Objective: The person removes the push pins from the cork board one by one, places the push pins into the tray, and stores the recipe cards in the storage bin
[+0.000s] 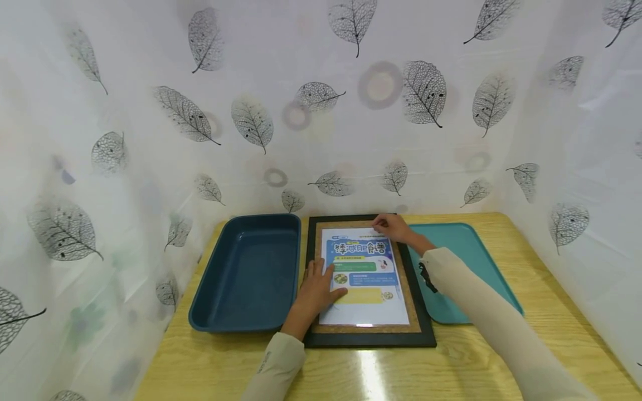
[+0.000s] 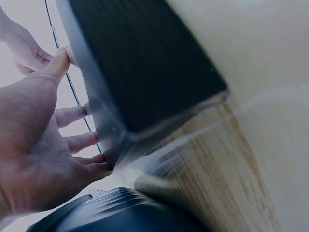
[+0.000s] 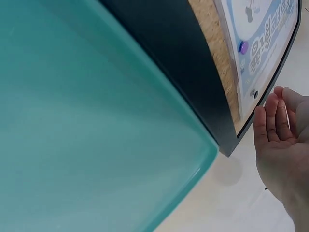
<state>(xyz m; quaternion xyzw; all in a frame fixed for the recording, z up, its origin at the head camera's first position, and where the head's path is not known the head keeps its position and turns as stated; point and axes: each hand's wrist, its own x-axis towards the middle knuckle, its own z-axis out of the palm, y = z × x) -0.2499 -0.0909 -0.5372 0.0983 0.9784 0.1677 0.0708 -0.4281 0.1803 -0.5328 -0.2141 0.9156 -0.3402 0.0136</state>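
A cork board [image 1: 412, 312] in a black frame [image 1: 371, 340] carries a white-and-blue printed sheet [image 1: 366, 309] under Chinese lettering. My left hand [image 1: 316, 289] rests spread over the sheet's left side and the frame; in the left wrist view, that hand [image 2: 43, 135] has extended fingers at the frame edge. At the sheet's upper right corner, my right hand [image 1: 396, 227] has bent fingers, thumb and fingertips close together. The right wrist view puts this hand [image 3: 285, 130] by the frame's top edge; anything tiny between its fingertips is hidden. A purple round spot [image 3: 244, 47] shows on the sheet.
To the left of the board stands a deep dark-blue bin [image 1: 195, 312]. A flat teal tray [image 1: 461, 262] lies at the right, partly under the right forearm. All sit on a wood-grain table [image 1: 200, 367], with a leaf-print curtain [image 1: 321, 150] behind.
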